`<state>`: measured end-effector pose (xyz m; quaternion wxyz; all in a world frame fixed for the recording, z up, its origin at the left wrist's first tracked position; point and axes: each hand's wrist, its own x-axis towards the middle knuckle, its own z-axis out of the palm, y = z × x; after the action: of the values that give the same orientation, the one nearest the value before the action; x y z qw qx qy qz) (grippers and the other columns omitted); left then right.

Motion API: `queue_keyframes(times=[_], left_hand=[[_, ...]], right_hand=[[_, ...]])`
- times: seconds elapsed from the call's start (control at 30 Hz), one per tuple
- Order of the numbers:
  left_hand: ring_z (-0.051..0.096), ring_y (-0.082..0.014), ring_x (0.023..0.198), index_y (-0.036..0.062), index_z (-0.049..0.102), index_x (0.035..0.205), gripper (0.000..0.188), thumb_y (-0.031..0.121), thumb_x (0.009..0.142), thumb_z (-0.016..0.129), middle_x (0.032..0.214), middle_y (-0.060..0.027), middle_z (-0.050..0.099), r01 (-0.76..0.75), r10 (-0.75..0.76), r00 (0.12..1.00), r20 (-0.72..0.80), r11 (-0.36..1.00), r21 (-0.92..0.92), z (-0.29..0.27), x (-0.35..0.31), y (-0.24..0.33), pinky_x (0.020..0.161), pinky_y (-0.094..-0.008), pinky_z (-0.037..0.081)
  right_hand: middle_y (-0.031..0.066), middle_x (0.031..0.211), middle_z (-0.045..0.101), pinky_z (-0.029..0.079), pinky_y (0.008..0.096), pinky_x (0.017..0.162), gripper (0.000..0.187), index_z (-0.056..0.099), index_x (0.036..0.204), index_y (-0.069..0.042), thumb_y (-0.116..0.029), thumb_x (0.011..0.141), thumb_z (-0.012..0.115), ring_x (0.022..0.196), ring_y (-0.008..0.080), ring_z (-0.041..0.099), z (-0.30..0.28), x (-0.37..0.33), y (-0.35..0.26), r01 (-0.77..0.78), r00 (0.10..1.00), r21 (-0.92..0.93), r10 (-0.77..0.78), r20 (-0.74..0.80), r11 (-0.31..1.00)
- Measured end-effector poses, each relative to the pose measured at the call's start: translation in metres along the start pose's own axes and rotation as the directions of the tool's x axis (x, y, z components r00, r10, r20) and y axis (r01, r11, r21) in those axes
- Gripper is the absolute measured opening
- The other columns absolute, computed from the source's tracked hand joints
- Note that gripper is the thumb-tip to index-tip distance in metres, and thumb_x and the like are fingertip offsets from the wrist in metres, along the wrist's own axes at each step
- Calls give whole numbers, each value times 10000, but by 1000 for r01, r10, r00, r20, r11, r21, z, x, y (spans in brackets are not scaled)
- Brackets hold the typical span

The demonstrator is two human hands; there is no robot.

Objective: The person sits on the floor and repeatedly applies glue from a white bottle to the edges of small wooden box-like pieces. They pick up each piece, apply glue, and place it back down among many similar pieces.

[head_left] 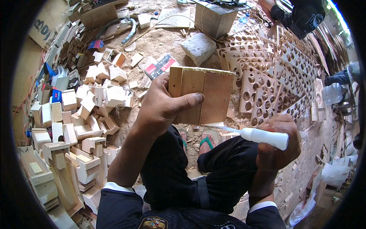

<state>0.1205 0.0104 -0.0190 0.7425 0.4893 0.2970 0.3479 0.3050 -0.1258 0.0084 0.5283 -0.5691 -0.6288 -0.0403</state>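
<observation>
My left hand [167, 101] grips a small wooden box [215, 91] by its left side, with the thumb lying across the front panel. The box is held up above my knees, and a pale, rough line runs along its top edge. In my right hand [280, 147] is a white plastic glue bottle [265, 138], lying nearly level with its thin nozzle pointing left. The nozzle tip reaches the box's lower edge; whether it touches the wood I cannot tell. Fingers of the right hand wrap behind the bottle and are partly hidden.
Several small wooden boxes [87, 128] are heaped on the left. Boards with round holes [282, 72] lie at the right. Ahead are a pale stone block [198, 47] and a metal bin [215, 19]. A clear plastic jug [332, 94] stands far right, near other people's limbs.
</observation>
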Motion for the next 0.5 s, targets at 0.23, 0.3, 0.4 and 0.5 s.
queue_keyframes(times=[0.23, 0.3, 0.4, 0.5], left_hand=[[654, -137, 888, -50, 605, 1095, 378, 37, 749, 729, 1000, -110, 678, -58, 9, 985, 170, 957, 284, -56, 34, -23, 801, -284, 536], [659, -161, 874, -46, 623, 1069, 335, 76, 772, 716, 982, -117, 682, 12, -62, 994, 92, 886, 463, -95, 65, -62, 783, -303, 537], [647, -287, 879, -18, 631, 1013, 391, 265, 766, 739, 960, -171, 655, 180, 84, 970, -227, 379, 908, -144, 98, -155, 775, -399, 518], [569, -376, 1002, -6, 595, 1030, 668, 480, 618, 796, 1071, -220, 592, 312, -13, 939, -345, 463, 830, -133, 101, -246, 875, -452, 453]], right_hand=[[76, 785, 475, 449, 247, 448, 617, 495, 952, 37, -558, 843, 615, 554, 99, 489, -9, -9, 11, -239, 930, 148, 270, -251, 960], [120, 863, 531, 464, 260, 465, 486, 498, 1020, 47, -417, 908, 591, 595, 158, 545, -15, -15, 17, -204, 924, 218, 261, -280, 954], [152, 861, 573, 492, 268, 459, 474, 493, 1013, 49, -387, 887, 627, 622, 201, 596, -9, -22, 25, -229, 779, 317, 368, -508, 920], [195, 1019, 547, 531, 344, 624, 371, 455, 1173, -5, -204, 895, 599, 796, 272, 601, -12, -26, 32, -155, 821, 358, 322, -472, 921]])
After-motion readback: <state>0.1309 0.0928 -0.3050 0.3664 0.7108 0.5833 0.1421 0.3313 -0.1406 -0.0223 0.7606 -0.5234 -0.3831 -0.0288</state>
